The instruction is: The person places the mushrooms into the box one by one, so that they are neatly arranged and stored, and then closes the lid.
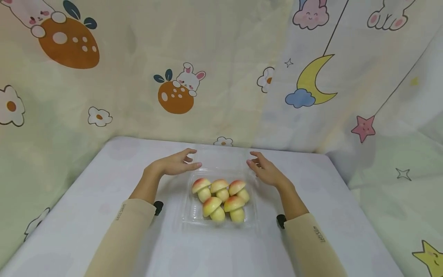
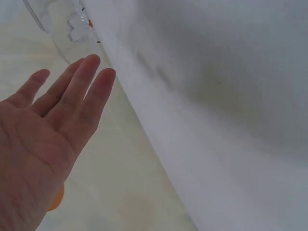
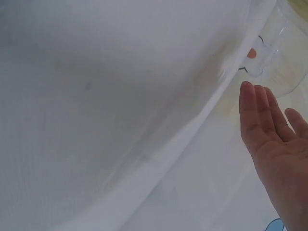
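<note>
White table (image 1: 104, 231), one clear box (image 1: 194, 217) (lid up), five mushroom-shaped candies (image 1: 221, 200), left hand (image 1: 174, 164) and right hand (image 1: 266, 171) flanking, fingers relaxed, empty.

A white table (image 1: 104, 181) stands before a pale curtain (image 1: 221, 57) printed with rabbits, moons and stars.

Bare table (image 1: 104, 231) L & R of tray (image 1: 188, 215), upright clear lid (image 1: 218, 159) blocks behind, curtain (image 1: 221, 77) beyond
</note>
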### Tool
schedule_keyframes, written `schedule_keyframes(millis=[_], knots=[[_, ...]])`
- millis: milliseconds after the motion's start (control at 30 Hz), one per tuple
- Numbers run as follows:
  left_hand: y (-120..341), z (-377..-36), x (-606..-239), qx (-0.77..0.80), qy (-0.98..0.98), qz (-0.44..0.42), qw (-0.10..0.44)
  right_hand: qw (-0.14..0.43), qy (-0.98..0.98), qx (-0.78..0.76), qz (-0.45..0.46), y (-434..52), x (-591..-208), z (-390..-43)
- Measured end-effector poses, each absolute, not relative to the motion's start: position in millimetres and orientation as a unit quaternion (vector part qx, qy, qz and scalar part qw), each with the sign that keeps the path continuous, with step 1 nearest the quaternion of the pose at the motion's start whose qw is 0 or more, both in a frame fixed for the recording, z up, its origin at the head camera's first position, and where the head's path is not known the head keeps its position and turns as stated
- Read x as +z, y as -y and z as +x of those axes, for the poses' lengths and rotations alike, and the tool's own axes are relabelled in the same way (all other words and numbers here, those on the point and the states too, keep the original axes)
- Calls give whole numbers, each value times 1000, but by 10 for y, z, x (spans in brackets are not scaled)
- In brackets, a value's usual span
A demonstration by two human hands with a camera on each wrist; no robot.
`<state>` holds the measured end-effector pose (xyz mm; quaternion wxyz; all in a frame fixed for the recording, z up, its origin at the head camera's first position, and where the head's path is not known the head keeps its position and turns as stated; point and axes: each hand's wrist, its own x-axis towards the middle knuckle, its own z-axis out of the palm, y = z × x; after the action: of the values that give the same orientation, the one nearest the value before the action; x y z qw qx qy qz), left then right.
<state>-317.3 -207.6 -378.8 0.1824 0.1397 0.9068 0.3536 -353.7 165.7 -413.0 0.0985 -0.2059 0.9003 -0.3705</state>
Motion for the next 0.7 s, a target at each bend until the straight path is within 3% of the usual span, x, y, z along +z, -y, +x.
schedule_keyframes(millis=[300,700], knots=[[2168,-3145,-3627,384,-903,150,126,58,-873,-429,-227,-1647,-4014,-3572],[2138,-3054,-3447,430,-888,159,-26,-70,-814,-511,-266,-1640,-3743,-3419]])
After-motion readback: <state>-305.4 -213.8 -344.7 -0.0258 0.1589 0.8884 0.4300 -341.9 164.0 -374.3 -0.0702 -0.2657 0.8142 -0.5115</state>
